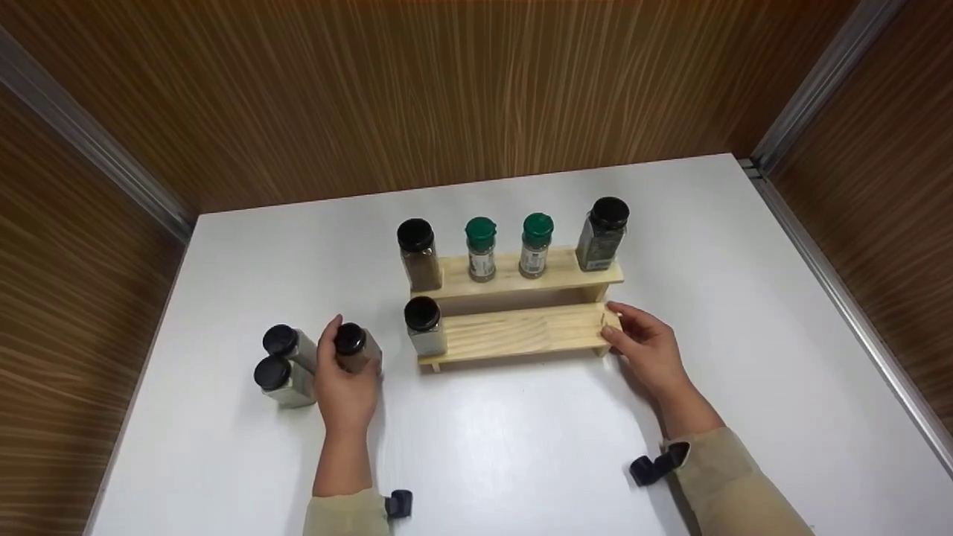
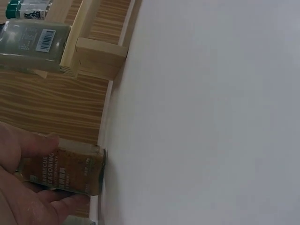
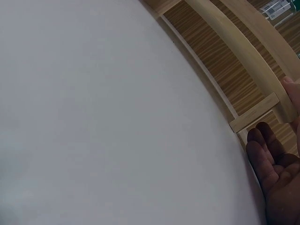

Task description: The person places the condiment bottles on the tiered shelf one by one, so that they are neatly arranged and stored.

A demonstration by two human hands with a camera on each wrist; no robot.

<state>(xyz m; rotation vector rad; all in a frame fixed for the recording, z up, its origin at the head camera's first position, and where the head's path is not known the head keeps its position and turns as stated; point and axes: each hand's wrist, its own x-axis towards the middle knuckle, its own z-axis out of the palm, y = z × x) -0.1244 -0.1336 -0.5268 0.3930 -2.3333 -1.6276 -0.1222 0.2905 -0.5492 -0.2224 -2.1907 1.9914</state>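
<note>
Status as I read it — left hand (image 1: 344,387) is wrapped around a brown seasoning jar (image 1: 356,348) standing on the tabletop (image 1: 506,432), left of the wooden rack (image 1: 521,327); right hand (image 1: 646,348), fingers relaxed, touches the rack's lower-right end.

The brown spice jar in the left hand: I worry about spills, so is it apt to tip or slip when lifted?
The brown spice jar looks tall and narrow, so probably tippy. Flat sides under the left hand should resist slipping. Its black cap appears closed, so spills seem unlikely.
</note>
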